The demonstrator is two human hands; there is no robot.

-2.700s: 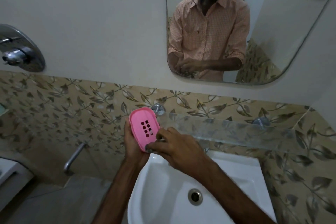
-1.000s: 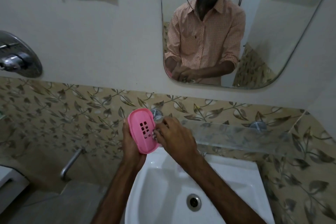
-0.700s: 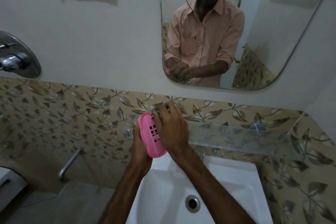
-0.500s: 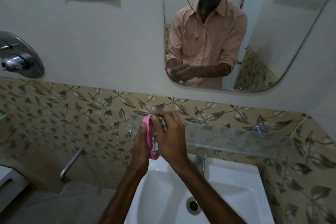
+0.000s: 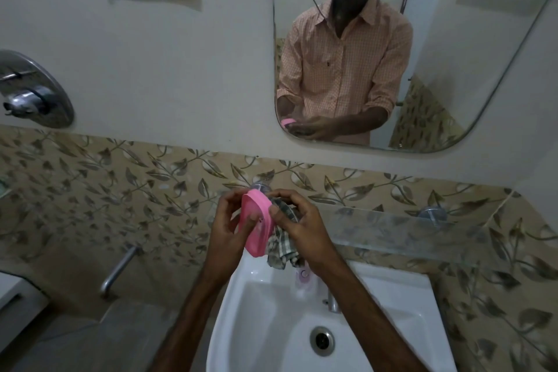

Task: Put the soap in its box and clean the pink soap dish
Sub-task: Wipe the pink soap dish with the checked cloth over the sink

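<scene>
Hands above sink: left hand grips pink soap dish, right hand pinches checked cloth.

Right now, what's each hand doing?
Left hand: closed on the pink soap dish.
Right hand: closed on a checked cloth, pressed against the dish.

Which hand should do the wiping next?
Probably the right hand: it already holds the checked cloth against the pink soap dish. The left hand steadies the dish above the sink.
</scene>
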